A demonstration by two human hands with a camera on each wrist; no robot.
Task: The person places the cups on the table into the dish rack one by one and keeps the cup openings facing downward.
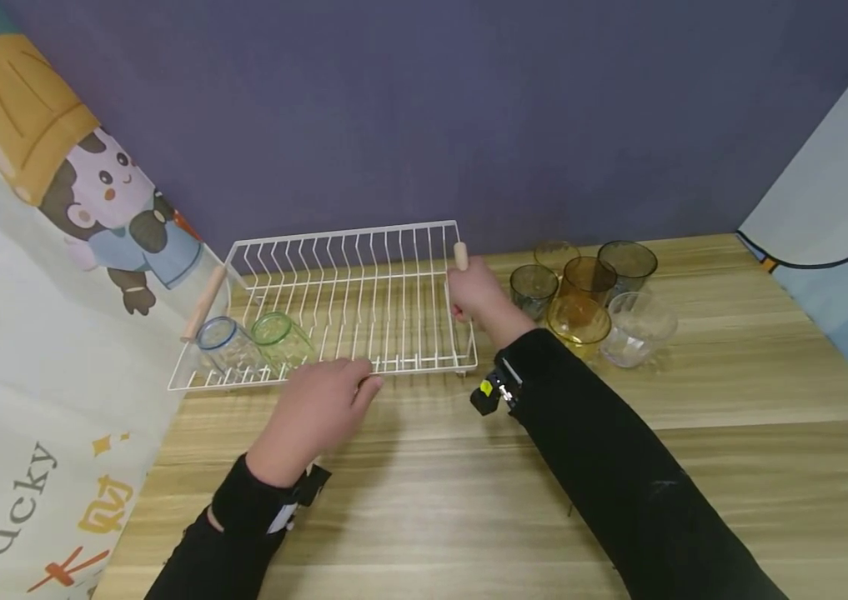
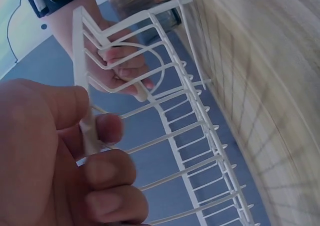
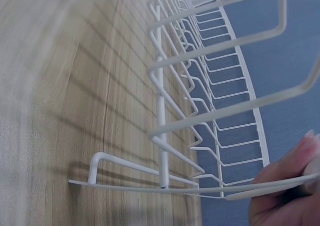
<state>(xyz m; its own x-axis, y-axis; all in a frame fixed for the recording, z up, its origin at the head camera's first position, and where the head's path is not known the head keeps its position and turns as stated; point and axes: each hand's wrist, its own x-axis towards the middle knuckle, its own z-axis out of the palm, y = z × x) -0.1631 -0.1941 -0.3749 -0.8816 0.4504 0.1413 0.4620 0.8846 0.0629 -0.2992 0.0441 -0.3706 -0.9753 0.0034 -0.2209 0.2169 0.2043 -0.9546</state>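
Observation:
A white wire dish rack (image 1: 348, 232) stands at the back of the wooden table, against the dark wall. My left hand (image 1: 318, 407) pinches the rack's front rim, its thumb and fingertips closing round the wire (image 2: 89, 131) in the left wrist view. At the rack's right end my right hand (image 1: 478, 292) grips the wooden handle (image 1: 461, 256); in the right wrist view part of that hand (image 3: 282, 206) shows curled there. Inside the rack's left end lean a clear glass with a blue rim (image 1: 223, 343) and a green glass (image 1: 277, 337). Another wooden handle (image 1: 206, 302) is on the left side.
Right of the rack stand several glasses close together: a grey one (image 1: 533, 289), a brown one (image 1: 589, 279), a yellow one (image 1: 578, 325), a dark one (image 1: 628, 262) and a clear one (image 1: 634, 333). A printed curtain (image 1: 78, 383) hangs along the left.

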